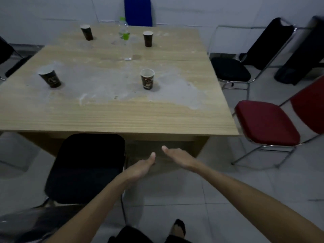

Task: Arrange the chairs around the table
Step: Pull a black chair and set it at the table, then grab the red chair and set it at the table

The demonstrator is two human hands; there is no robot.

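A wooden table [122, 116] fills the centre of the view, its top pale with grey smears. White floor tiles [219, 204] surround it.

Chairs, by clock face around the table: at 6 o'clock a black chair [85, 169] stands with its seat partly under the near edge. At 3 o'clock a red chair [266, 121] stands apart from the table, angled. At 2 o'clock a second black chair [231, 69] sits just beside the right edge, with another dark shape [301, 55] behind it that is too blurred to identify. At 12 o'clock a blue chair [138, 11] shows its backrest above the far edge. At 9 o'clock part of a dark chair [7, 53] is cut off by the frame.

Two bare forearms reach forward from the bottom of the view. The left hand [140, 168] hangs just right of the near black chair, thumb pointing up, grasping nothing; whether it touches the chair cannot be told. The right hand [177, 157] is beside it, fingers relaxed and thumb out, its grip released. Both hover in front of the table's near edge, below the top.

On the table, a clear bottle [126, 44] with green leaves stands at centre-back. Four dark paper cups stand around it: far left [87, 32], far right [148, 39], near left [50, 78], near centre [147, 79].

A foot [179, 228] shows at the bottom edge.
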